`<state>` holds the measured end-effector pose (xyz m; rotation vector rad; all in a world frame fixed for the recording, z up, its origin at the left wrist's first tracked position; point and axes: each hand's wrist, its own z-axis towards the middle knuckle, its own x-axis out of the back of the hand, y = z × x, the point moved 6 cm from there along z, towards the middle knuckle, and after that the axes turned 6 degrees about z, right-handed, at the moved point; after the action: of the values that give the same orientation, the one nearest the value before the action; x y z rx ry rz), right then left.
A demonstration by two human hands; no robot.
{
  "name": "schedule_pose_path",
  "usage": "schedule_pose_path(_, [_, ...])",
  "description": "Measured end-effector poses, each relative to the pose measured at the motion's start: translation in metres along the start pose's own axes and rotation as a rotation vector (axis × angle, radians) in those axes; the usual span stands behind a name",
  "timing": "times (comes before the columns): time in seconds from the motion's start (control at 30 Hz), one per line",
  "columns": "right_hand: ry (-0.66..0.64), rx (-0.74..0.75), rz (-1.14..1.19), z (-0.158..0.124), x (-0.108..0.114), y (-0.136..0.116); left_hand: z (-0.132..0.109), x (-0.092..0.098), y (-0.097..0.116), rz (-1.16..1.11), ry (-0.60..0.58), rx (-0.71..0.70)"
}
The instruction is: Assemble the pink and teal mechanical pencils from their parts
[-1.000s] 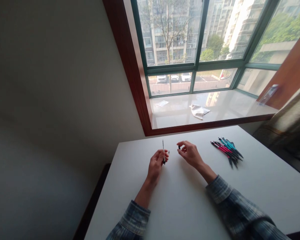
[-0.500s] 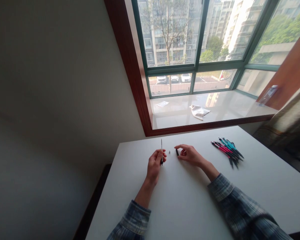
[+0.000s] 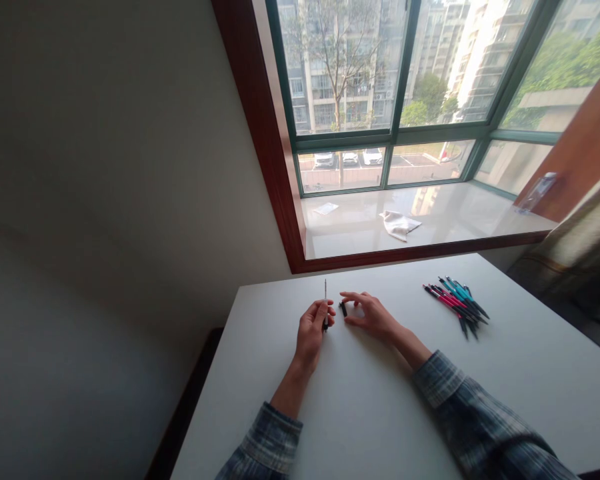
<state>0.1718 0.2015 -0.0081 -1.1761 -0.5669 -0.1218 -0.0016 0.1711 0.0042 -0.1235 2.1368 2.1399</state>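
Observation:
My left hand [image 3: 311, 333] is closed around a slim pen part [image 3: 325, 291], whose thin tip stands up above the fingers and whose dark end shows below them. Just to its right, my right hand [image 3: 373, 316] has thumb and forefinger around a short black pen piece [image 3: 344, 309], one at each end. A tiny grey piece [image 3: 340, 305] shows beside the black piece's upper end. The two hands are close together but apart, over the white table [image 3: 370, 413].
A pile of several pink, teal and black pens [image 3: 457, 301] lies on the table's right side. Behind the table is a window sill [image 3: 350, 233] with a crumpled white cloth [image 3: 399, 225], a paper [image 3: 326, 209] and a clear bottle [image 3: 537, 192]. A wall stands at left.
My right hand has moved left with the black piece, closer to my left hand. The tiny grey piece, seen in the gap between the hands before, is now beside the black piece.

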Motion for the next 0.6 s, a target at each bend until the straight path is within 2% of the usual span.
schedule_pose_path(0.07, [0.039,0.004,0.03,0.001,0.004,-0.002,0.0,0.0,0.0,0.008,-0.001,0.001])
schedule_pose_path(0.23, [0.242,-0.012,0.255,-0.001,0.015,-0.015,-0.002,-0.003,0.004,0.108,-0.011,-0.044])
schedule_pose_path(0.4, [0.193,-0.01,0.537,-0.001,0.002,-0.029,-0.01,-0.016,0.012,0.313,-0.088,-0.137])
schedule_pose_path(0.47, [0.22,-0.026,0.606,-0.001,0.003,-0.028,-0.014,-0.019,0.013,0.366,-0.107,-0.147])
schedule_pose_path(0.6, [0.429,-0.114,0.731,-0.002,0.024,-0.013,-0.016,-0.018,0.016,0.458,-0.075,-0.151])
